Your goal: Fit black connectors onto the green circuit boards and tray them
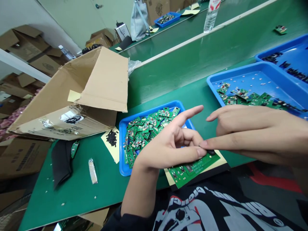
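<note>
My left hand is closed on a green circuit board, its thumb lying on the board's upper edge. Its index finger points away, and the other fingers are curled. My right hand comes in from the right with fingers stretched out and apart. One of its fingertips meets the left thumb beside a small black part at the board's edge. Under the board lies a yellow paper sheet. Just behind my left hand is a blue tray heaped with small green circuit boards.
An open cardboard box stands at the left, near black pieces on yellow paper. Black foam lies further left. Another blue tray holds boards at the right. A water bottle stands on the back ledge.
</note>
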Tool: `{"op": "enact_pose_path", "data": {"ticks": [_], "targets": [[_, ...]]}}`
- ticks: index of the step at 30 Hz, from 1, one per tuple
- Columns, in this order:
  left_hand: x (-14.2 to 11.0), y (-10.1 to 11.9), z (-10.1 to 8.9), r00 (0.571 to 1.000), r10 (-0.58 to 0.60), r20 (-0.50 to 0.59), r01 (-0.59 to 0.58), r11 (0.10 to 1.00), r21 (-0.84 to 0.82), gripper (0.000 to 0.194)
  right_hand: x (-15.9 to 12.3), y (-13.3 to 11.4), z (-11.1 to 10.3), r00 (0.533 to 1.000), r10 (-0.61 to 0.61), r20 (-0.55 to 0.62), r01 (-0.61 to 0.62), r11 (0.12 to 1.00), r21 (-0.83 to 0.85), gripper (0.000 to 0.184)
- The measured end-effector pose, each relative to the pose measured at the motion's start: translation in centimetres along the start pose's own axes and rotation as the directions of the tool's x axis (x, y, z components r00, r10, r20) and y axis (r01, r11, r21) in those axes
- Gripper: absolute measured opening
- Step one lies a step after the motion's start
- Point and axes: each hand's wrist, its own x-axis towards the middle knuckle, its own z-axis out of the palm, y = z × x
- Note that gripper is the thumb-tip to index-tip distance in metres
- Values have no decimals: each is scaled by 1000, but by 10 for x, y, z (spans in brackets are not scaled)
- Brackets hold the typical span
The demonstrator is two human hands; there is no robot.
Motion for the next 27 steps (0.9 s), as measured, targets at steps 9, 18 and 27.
{"op": "enact_pose_path", "data": {"ticks": [9,18,27], "targets": [[4,-22,-7,994,91,-62,-109,907,-408,78,-3,-1,5,989,98,-112,-105,993,-51,20],[-6,-51,40,649,613,-452,-478,790,385,58,1,-12,16,957,220,-189,-228,973,-22,20],[-8,-42,37,559,700,-445,-384,694,609,32,-16,-28,12,963,162,-213,-216,941,-261,20]]}}
